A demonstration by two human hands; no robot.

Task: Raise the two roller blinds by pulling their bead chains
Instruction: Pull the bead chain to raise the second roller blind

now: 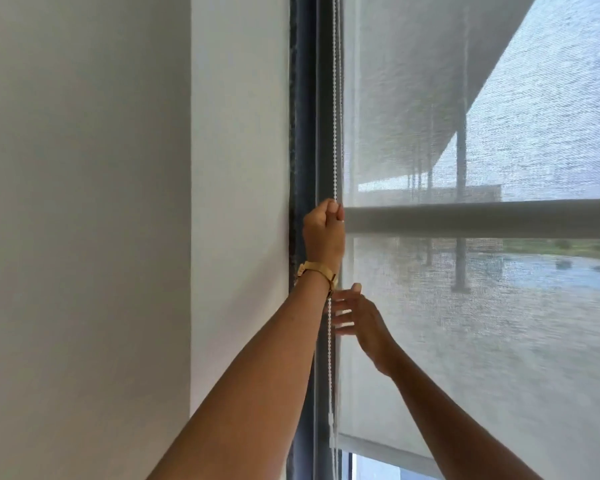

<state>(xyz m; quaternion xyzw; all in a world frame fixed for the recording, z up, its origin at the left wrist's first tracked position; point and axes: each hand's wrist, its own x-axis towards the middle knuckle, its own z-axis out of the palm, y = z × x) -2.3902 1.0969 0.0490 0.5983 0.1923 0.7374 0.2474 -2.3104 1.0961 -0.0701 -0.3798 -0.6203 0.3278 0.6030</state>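
Note:
A white bead chain (336,109) hangs down the left edge of the window, beside the dark frame. My left hand (323,230), with a gold watch on its wrist, is closed around the chain at about mid-height. Below it my right hand (355,317) is spread, fingers apart, right next to the chain and gripping nothing. A sheer light grey roller blind (482,341) covers the window; its bottom bar (392,452) sits low at the frame's lower edge. A second, opaque blind's bottom bar (482,218) crosses the window at mid-height.
A white wall (84,202) fills the left half, with a corner return (239,168) up to the dark window frame (305,116). Through the sheer fabric a building overhang, columns and open ground show outside. A strip of bare glass (371,471) shows under the sheer blind.

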